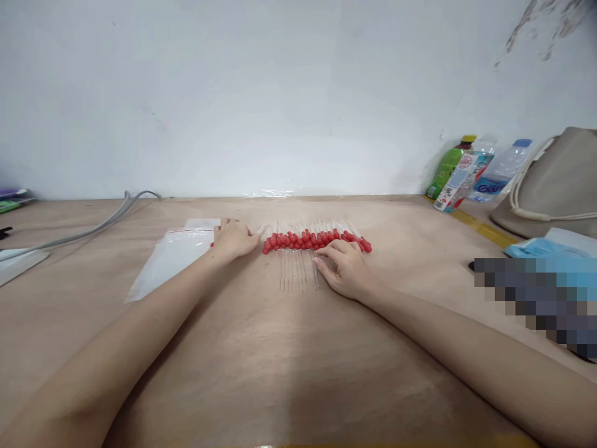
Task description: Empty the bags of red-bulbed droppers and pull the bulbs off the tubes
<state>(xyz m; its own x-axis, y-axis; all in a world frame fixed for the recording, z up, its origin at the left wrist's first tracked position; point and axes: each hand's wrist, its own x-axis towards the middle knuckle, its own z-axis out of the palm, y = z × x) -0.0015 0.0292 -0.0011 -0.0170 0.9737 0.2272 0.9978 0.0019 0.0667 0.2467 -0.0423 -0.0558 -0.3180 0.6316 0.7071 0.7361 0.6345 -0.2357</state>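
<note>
Currently the left hand (pixel 232 238) and right hand (pixel 344 269), fingers bent, hold unclear, are at thin pale red-tipped sticks (pixel 298 241); translucent plastic bags (pixel 170 258) lie beside the left fingers.

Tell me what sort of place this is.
Probably a simple indoor workspace: a wood-toned table against a marked white wall, many red-tipped clear sticks laid out near plastic bags, and drink bottles off to the right.
</note>
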